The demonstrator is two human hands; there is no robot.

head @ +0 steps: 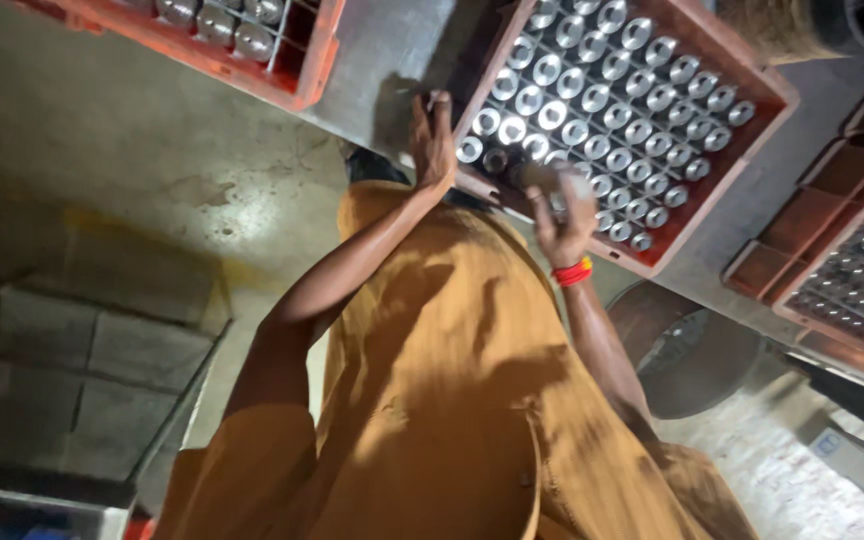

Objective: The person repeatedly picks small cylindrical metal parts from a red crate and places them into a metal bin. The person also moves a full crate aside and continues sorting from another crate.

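Red plastic crate (694, 232) on the grey table (392, 60) holds shiny metal cylinders (592, 100) upright in a grid, each cell keeping its piece apart. Head view: the left hand (434, 140) lies flat, fingers loose, on the crate's near corner, apparently to steady it. The right hand (564, 218) is blurred, curled around one cylinder (542, 178) just above the near rows. Another red crate (282, 80) sits well apart; bare table between.

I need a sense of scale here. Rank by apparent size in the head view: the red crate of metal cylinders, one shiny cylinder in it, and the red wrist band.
1. Red plastic crate, by far the largest.
2. Red wrist band.
3. Single shiny metal cylinder, close to the band; their order is unsure.
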